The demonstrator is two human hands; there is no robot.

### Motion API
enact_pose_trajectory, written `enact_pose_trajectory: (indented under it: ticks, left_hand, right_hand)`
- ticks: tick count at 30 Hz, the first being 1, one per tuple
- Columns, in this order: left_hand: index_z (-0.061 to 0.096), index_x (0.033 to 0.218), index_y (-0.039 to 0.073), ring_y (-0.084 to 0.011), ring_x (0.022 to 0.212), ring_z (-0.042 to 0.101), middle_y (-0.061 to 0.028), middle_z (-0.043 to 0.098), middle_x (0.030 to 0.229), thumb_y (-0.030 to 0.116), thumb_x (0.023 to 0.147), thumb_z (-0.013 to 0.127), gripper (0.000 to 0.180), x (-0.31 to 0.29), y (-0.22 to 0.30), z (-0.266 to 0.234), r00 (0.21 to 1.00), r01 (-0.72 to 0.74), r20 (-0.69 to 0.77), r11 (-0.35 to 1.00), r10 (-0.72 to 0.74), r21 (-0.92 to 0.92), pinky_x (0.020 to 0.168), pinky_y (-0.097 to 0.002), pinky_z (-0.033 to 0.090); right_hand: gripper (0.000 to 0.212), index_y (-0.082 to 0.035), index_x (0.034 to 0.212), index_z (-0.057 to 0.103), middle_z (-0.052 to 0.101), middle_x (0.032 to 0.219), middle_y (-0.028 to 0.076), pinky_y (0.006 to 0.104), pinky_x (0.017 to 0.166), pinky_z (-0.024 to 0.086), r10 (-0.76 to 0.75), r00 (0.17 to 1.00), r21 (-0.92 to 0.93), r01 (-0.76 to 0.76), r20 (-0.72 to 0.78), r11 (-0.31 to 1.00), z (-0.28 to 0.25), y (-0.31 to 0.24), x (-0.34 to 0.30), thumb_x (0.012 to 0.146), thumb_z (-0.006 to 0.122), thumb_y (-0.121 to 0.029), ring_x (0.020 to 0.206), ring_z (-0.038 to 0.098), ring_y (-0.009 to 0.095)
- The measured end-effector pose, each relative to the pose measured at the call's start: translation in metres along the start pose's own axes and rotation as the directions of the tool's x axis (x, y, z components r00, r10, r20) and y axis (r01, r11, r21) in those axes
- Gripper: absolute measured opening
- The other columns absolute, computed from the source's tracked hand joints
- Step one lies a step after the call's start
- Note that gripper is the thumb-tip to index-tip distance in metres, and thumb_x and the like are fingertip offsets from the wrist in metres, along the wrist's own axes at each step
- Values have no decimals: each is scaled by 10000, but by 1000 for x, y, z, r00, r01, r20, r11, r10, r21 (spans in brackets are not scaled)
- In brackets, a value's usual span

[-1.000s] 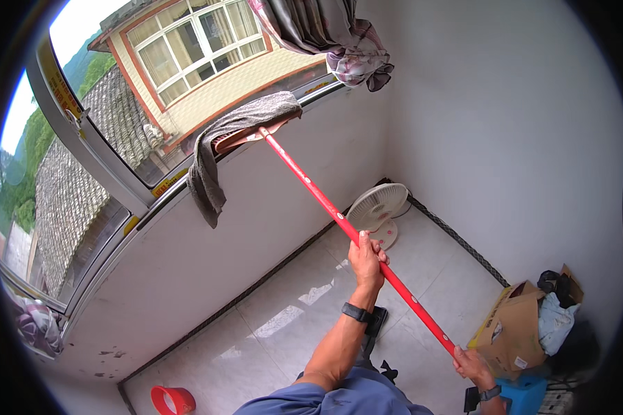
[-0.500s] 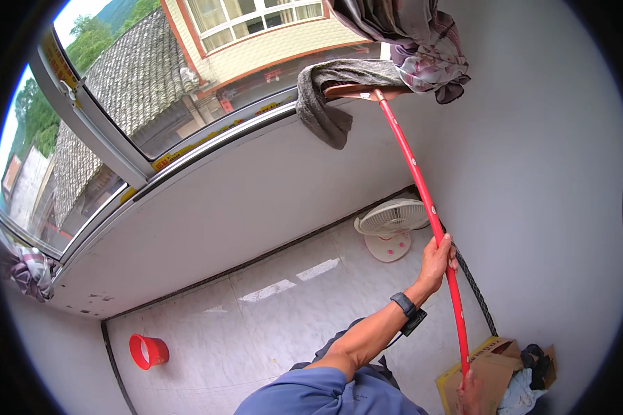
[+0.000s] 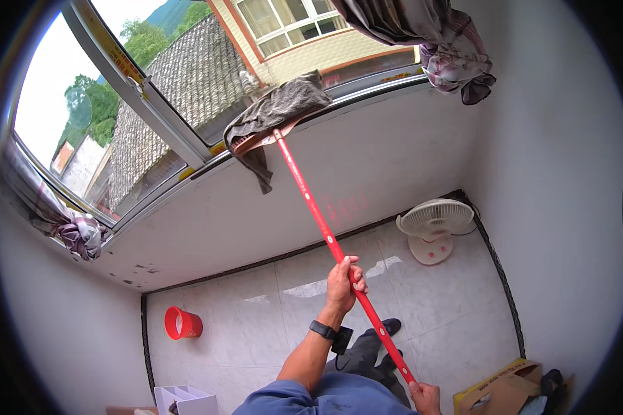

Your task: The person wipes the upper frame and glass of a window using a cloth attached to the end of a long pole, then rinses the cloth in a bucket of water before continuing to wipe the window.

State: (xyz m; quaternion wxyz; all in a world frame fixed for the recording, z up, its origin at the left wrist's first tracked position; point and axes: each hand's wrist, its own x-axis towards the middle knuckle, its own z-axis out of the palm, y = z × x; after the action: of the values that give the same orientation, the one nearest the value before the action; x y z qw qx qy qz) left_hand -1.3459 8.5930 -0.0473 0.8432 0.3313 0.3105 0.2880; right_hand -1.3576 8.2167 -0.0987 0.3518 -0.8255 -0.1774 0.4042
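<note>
A long red-handled broom [image 3: 310, 202] slants from the lower right up to the window. A dark grey cloth [image 3: 280, 107] is draped over its brownish head [image 3: 263, 138], which lies against the lower window frame; one end of the cloth hangs below the sill. My left hand [image 3: 346, 285] is closed round the middle of the handle, with a black band on the wrist. My right hand [image 3: 426, 398] is wrapped round the handle's lower end by the bottom edge of the view.
Tied curtains [image 3: 457, 66] hang at the window's right end, others [image 3: 79, 232] at its left. On the floor are a white fan [image 3: 432, 225], a red bucket [image 3: 183, 324], a white divided box [image 3: 185, 401] and an open cardboard box [image 3: 502, 387].
The broom head and cloth have slid left along the window frame, away from the right curtain. Both hands have moved left with the handle, and the view has shifted.
</note>
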Motion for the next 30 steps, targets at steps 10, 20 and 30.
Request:
enact_pose_trajectory:
  ticks: [10,20,30]
  left_hand:
    - [557,942,116,-146,373,425,8,390,529,418,983,407,340,-2,5,-61,1000,3,5,1000,-3,-12,391,-334,436]
    - [519,952,113,-127,365,382,18,367,521,382,975,453,279,18,0,-53,996,-10,-82,992,21,124,388,-315,413]
    - [487,1030,46,-101,379,403,5,405,573,429,967,455,389,64,159,72,917,-394,167,888,363,235,374,-277,416]
  right_hand:
    - [464,-87,872,659,634,742,209,481,613,460,-102,985,-25,107,141,994,45,24,22,873,531,-534,722,614,410]
    - [642,-20,734,580,516,574,215,487,538,402,-270,960,27,269,79,963,61,41,80,878,444,-631,605,559,438]
    - [697,-15,697,520,470,566,32,324,491,366,-471,878,282,432,85,856,52,-84,186,867,426,-685,527,435,139]
